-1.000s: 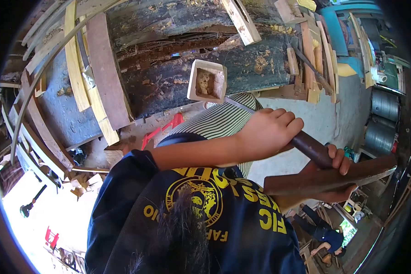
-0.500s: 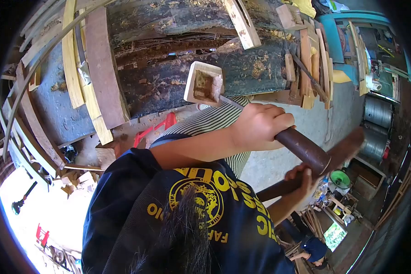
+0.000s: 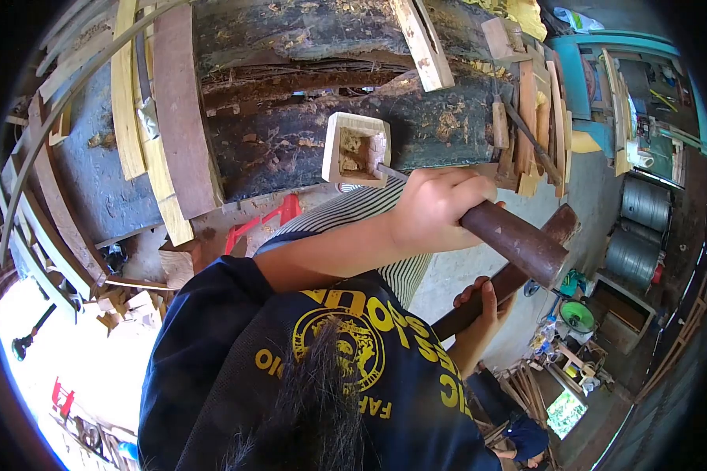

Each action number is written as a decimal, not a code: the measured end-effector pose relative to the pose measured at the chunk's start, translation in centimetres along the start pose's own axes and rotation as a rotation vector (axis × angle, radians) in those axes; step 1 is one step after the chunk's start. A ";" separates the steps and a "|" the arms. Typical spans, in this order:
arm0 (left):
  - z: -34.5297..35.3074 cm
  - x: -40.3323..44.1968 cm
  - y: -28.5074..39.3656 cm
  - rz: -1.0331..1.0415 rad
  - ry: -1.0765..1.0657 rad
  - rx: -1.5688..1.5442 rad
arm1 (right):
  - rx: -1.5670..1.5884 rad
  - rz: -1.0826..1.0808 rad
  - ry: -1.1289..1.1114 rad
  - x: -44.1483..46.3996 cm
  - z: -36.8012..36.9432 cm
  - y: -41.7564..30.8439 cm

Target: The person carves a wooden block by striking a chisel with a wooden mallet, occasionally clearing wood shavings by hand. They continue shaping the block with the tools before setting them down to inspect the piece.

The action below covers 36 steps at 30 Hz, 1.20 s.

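Observation:
My left hand (image 3: 441, 208) is wrapped round a chisel (image 3: 518, 243) with a thick dark brown handle. The thin metal blade points left, and its tip sits inside the hollow of a pale wooden block (image 3: 335, 157) at the edge of the dark workbench (image 3: 283, 145). Loose chips lie in that hollow. Below and to the right, my right hand (image 3: 483, 308) grips a dark wooden mallet (image 3: 467, 312). Its far end shows behind the butt of the chisel handle; whether the two touch I cannot tell.
Planks (image 3: 182, 118) lie across the bench at left. A narrow wooden piece (image 3: 423, 47) lies at the top, with a wood-handled tool (image 3: 500, 122) and strips to its right. A red plastic stool (image 3: 263, 224) stands below the bench. Another person (image 3: 529, 441) is at lower right.
The mallet's far end has swung left, closer to the chisel handle, and is less blurred. My left hand and the chisel have shifted slightly left; the block appears a little lower and further right.

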<state>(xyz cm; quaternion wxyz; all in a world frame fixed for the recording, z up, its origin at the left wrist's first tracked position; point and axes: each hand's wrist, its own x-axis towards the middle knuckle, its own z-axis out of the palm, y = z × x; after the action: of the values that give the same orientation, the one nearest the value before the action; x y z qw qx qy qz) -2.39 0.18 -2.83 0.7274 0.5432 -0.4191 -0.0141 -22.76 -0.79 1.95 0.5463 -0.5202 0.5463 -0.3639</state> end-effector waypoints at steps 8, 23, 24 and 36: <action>-0.1 0.3 0.1 -0.018 0.065 0.007 | -0.028 -0.005 -0.015 0.1 0.7 -0.5; 0.2 0.3 -0.6 -0.012 0.075 0.050 | -0.030 -0.131 -0.110 0.4 1.2 -3.9; 0.3 0.3 -0.7 -0.014 0.076 0.055 | -0.050 -0.178 -0.127 0.6 1.3 -4.3; 0.0 0.6 -0.8 -0.023 0.057 0.085 | -0.144 -0.303 -0.456 -0.2 -1.1 -14.0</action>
<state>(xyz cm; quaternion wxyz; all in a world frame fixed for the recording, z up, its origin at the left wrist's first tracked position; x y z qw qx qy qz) -1.67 -0.39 -3.09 0.7152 0.5784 -0.3922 0.0107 -21.44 -3.45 15.67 0.5560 -0.7021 0.3496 -0.2751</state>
